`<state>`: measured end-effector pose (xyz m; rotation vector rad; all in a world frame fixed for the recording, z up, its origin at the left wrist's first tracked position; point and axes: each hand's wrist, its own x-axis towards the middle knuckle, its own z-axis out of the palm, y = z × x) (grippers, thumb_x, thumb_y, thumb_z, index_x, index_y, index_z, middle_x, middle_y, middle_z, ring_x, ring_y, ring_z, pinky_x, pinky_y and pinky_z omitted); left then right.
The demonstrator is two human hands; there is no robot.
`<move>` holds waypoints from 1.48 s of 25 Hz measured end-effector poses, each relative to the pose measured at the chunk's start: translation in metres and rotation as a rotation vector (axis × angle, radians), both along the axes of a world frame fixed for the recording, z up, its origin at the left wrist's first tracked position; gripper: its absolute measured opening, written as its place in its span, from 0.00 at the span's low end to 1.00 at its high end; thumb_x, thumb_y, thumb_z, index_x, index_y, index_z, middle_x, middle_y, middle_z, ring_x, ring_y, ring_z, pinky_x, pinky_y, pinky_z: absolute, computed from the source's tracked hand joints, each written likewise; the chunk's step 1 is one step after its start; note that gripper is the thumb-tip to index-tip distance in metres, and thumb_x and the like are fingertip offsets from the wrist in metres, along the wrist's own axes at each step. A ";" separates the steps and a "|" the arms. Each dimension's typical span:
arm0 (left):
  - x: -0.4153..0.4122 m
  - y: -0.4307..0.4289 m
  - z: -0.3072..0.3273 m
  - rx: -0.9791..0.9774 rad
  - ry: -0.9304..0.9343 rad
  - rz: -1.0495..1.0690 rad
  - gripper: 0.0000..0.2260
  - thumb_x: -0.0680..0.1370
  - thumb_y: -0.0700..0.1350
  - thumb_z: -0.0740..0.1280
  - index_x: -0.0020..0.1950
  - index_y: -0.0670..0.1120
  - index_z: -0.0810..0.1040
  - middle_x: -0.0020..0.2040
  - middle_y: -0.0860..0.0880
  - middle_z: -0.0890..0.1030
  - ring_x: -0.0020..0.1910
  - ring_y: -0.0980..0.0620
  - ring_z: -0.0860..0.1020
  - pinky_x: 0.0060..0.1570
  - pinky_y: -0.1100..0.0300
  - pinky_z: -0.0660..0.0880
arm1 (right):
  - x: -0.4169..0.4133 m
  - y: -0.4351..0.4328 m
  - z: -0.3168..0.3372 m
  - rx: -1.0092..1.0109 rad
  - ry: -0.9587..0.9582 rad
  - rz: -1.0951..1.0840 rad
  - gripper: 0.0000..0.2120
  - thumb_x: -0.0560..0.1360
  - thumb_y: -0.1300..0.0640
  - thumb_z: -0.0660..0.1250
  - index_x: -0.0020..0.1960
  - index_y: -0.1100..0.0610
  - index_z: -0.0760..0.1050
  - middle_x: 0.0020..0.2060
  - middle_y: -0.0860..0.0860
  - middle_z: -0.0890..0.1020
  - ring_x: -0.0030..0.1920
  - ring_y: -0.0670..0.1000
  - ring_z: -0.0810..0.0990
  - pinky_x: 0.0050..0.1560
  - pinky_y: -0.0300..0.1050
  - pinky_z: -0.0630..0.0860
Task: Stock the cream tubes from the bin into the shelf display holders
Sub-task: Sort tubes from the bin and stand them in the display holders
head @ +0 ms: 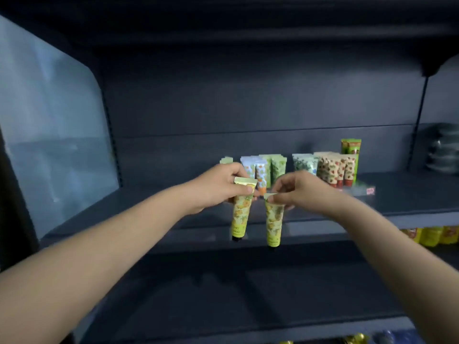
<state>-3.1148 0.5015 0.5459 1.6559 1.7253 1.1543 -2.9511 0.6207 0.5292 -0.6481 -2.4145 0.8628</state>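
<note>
Each hand holds one yellow-green cream tube with a fruit print, cap end down, in front of the dark shelf [409, 194]. My left hand [216, 187] grips the crimped top of the left tube [239, 214]. My right hand [300, 189] pinches the top of the right tube [274, 223]. Behind them a row of tubes stands upright in the display holders: blue-orange ones [255, 170], green ones [275, 167], pale leafy ones [304, 163] and strawberry-print ones [337, 170]. The bin is out of view.
A taller green box [350, 147] stands behind the strawberry tubes. A clear side panel [49, 125] closes the shelf's left end. Stacked grey items [444, 147] sit in the bay to the right. Yellow packs [434, 234] lie on the shelf below.
</note>
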 end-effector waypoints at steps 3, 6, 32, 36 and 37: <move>-0.043 0.024 0.038 0.020 0.221 -0.033 0.05 0.74 0.39 0.70 0.41 0.46 0.75 0.43 0.45 0.82 0.40 0.48 0.79 0.39 0.60 0.76 | -0.036 0.009 0.046 0.048 -0.067 -0.001 0.04 0.71 0.60 0.72 0.39 0.58 0.79 0.32 0.50 0.81 0.32 0.43 0.78 0.40 0.35 0.78; -0.070 0.045 0.059 0.019 0.256 -0.038 0.04 0.73 0.38 0.71 0.42 0.46 0.78 0.37 0.51 0.78 0.36 0.56 0.75 0.33 0.69 0.71 | -0.061 0.019 0.079 0.149 -0.139 -0.053 0.04 0.70 0.57 0.73 0.40 0.57 0.80 0.33 0.48 0.80 0.34 0.42 0.76 0.40 0.35 0.73; -0.168 0.167 0.015 0.160 0.240 0.120 0.10 0.68 0.40 0.75 0.34 0.55 0.82 0.31 0.56 0.80 0.32 0.65 0.76 0.36 0.73 0.72 | -0.202 0.193 0.155 0.357 -0.102 -0.123 0.01 0.71 0.59 0.71 0.41 0.56 0.80 0.37 0.48 0.79 0.41 0.45 0.75 0.37 0.32 0.69; -0.168 0.171 0.007 0.147 0.224 0.108 0.12 0.68 0.38 0.75 0.32 0.55 0.80 0.31 0.56 0.79 0.31 0.66 0.75 0.35 0.75 0.71 | -0.220 0.215 0.141 0.339 -0.155 -0.082 0.03 0.71 0.62 0.71 0.39 0.56 0.79 0.34 0.48 0.79 0.38 0.45 0.75 0.33 0.28 0.70; -0.168 0.172 0.007 0.147 0.226 0.107 0.12 0.68 0.38 0.75 0.32 0.55 0.80 0.31 0.56 0.79 0.31 0.66 0.75 0.35 0.75 0.71 | -0.223 0.219 0.137 0.326 -0.153 -0.067 0.04 0.71 0.62 0.71 0.38 0.56 0.79 0.33 0.48 0.78 0.37 0.45 0.74 0.32 0.26 0.70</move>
